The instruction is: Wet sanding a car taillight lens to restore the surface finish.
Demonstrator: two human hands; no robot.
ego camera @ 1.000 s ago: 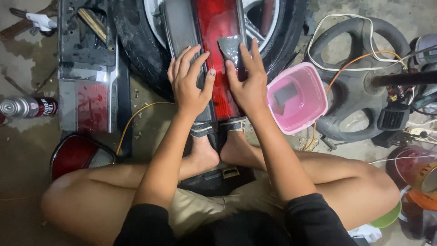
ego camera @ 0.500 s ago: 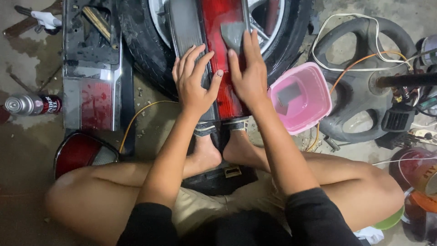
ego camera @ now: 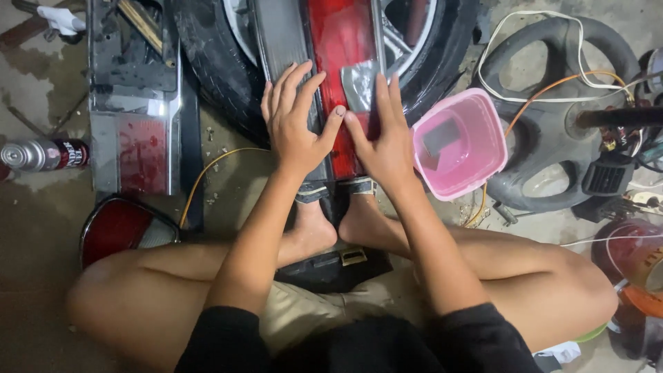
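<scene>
A long tail lamp (ego camera: 338,41) with a red lens and a grey strip leans on a tyre (ego camera: 214,76) in front of me. My left hand (ego camera: 293,128) lies flat on its grey strip, fingers spread and thumb reaching right. My right hand (ego camera: 383,138) presses a small grey sheet of sandpaper (ego camera: 359,83) against the red lens with flat fingers. The two thumbs nearly touch. My bare feet rest against the lamp's lower end, and my legs are crossed.
A pink plastic tub (ego camera: 459,141) stands right of my right hand, with a steering wheel (ego camera: 545,131) and wires beyond it. On the left lie another lamp unit (ego camera: 138,148), a small red lamp (ego camera: 117,228) and a spray can (ego camera: 41,153).
My right hand slid the sandpaper a little up the red lens and then back down toward me. My left hand stayed flat on the lamp.
</scene>
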